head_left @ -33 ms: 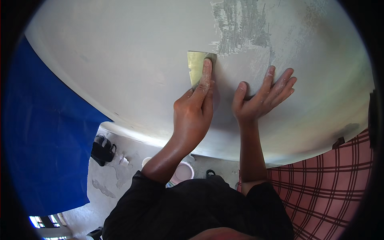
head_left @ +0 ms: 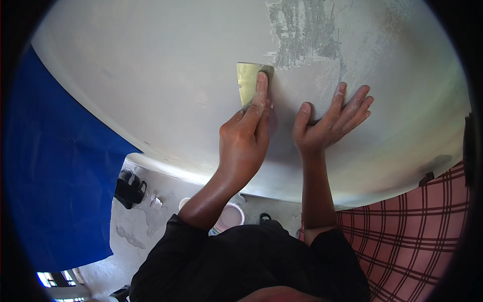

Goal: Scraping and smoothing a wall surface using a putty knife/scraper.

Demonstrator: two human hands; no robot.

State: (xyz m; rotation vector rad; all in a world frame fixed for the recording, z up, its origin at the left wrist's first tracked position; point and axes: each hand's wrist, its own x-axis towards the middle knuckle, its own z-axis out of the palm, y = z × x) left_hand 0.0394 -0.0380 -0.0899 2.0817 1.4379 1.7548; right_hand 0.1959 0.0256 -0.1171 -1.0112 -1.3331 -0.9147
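Note:
My left hand [head_left: 244, 141] grips a pale yellow flat scraper [head_left: 247, 80], its index finger pressed along the blade, against a large curved whitish panel [head_left: 151, 75]. The blade sits just below and left of a patch of rough grey-white streaks [head_left: 302, 35] at the top. My right hand [head_left: 327, 121] rests on the same panel, right of the scraper and below the streaks, with fingers apart and nothing seen in it. Whitish powder coats fingers of both hands.
A blue sheet [head_left: 65, 166] covers the left side and a red checked cloth [head_left: 402, 241] the lower right. Below the panel, the concrete floor [head_left: 136, 221] holds a black bag-like item [head_left: 128, 194] and a pink basin [head_left: 231, 216] partly behind my body.
My left hand and the scraper have shifted very slightly up and to the right. My right hand stays where it was on the panel.

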